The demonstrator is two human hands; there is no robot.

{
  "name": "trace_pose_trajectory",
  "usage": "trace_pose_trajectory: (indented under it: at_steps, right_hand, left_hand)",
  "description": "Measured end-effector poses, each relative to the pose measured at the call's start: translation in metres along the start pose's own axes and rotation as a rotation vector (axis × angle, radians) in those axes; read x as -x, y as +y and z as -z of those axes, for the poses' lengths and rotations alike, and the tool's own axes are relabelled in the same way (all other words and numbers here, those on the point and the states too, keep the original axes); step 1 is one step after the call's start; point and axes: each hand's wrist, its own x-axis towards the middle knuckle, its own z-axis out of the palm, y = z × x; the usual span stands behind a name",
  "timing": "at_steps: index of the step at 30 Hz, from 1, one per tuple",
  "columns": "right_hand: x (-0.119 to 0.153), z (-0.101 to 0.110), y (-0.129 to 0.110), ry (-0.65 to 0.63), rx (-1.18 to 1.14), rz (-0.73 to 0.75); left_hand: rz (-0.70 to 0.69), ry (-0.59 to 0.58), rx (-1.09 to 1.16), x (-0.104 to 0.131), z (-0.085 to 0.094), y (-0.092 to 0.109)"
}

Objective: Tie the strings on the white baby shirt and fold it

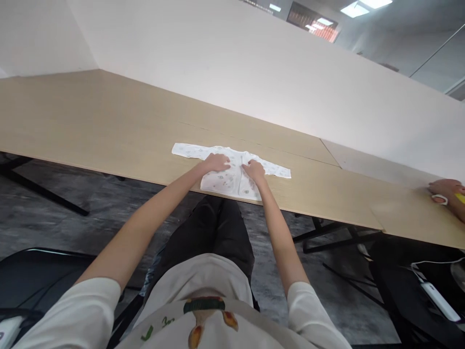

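A small white baby shirt (pixel 221 182) with a sparse printed pattern lies spread on the table, its long sleeves stretched out to both sides. Its lower hem is close to the table's front edge, and a front opening runs down the middle. My left hand (pixel 217 162) rests on the shirt's left chest, fingers lying on the cloth and thumb apart. On the other side of the opening, my right hand (pixel 255 169) lies on the fabric with its thumb near the opening's edge. Parts of the shirt are hidden beneath both hands.
The long light-wood table (pixel 119 131) runs across the view against a white partition (pixel 225 63). At the far right sits a brown doll-like object (pixel 448 191). Black chairs (pixel 47 276) stand below on both sides, with a white device (pixel 440 300) on the right one.
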Motion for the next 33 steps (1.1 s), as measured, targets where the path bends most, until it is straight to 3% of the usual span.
trace_pose_trajectory:
  at_steps: [3, 6, 8, 12, 33]
  right_hand:
    - [-0.023, -0.011, -0.020, 0.000, 0.002, -0.075]
    - [-0.036, -0.024, -0.026, 0.013, -0.042, -0.087]
    - [-0.037, -0.033, -0.023, 0.043, -0.071, -0.040]
    - [-0.029, -0.043, -0.016, 0.128, -0.106, 0.056]
    - [-0.025, -0.044, -0.012, 0.164, -0.240, 0.146]
  left_hand:
    - [0.126, 0.144, 0.081, -0.036, 0.001, 0.017]
    - [0.268, 0.252, 0.154, -0.053, -0.017, 0.029]
    - [0.309, 0.300, 0.161, -0.053, -0.031, 0.031]
    - [0.256, 0.345, 0.120, -0.045, -0.046, 0.029]
    - [0.179, 0.430, 0.263, -0.041, -0.044, 0.027]
